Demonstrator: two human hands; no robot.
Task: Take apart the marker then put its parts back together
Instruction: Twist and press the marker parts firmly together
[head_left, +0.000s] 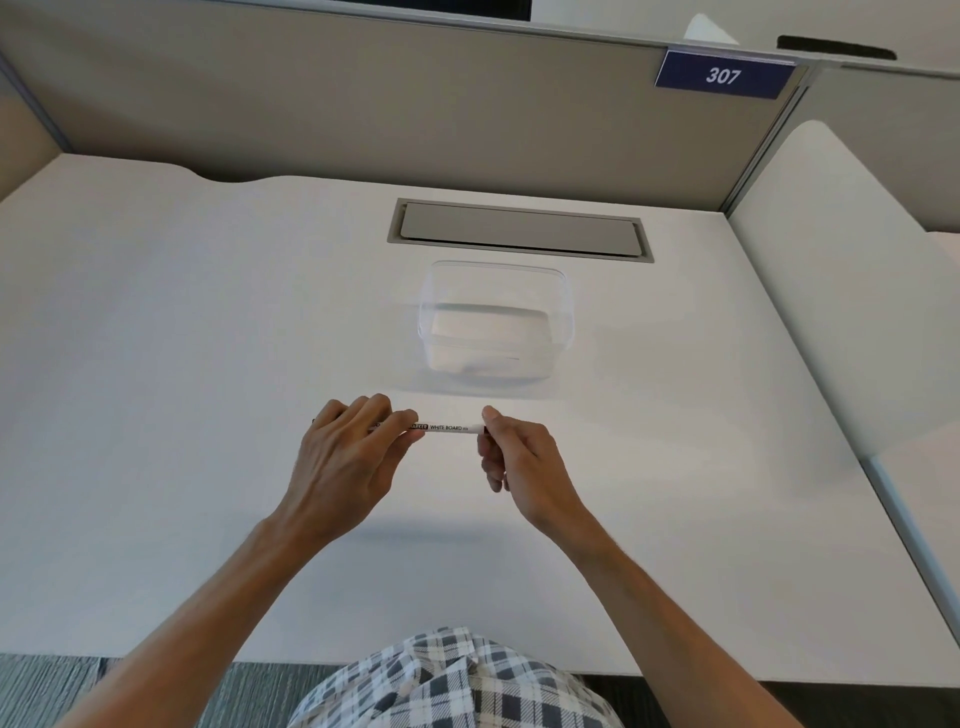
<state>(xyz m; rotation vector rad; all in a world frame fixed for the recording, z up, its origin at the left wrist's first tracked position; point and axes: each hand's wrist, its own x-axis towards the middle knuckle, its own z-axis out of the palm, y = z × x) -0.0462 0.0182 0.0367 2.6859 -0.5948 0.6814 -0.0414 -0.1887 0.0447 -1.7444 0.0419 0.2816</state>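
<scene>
Marker (445, 427): white barrel, held level above the surface (156, 364), near side of clear container (496, 325). Left hand (345, 457): fingers curled round left end. Right hand (519, 457): fingers pinching right end. Advised: pull straight along barrel axis, slight twist, firm left grip, no bending. Cap end hidden; side undetermined.

A clear container (496, 325) sat on the desk (182, 322) just before the cable hatch (519, 228) at its back edge; the marker (447, 427) lay crosswise before the container.
</scene>
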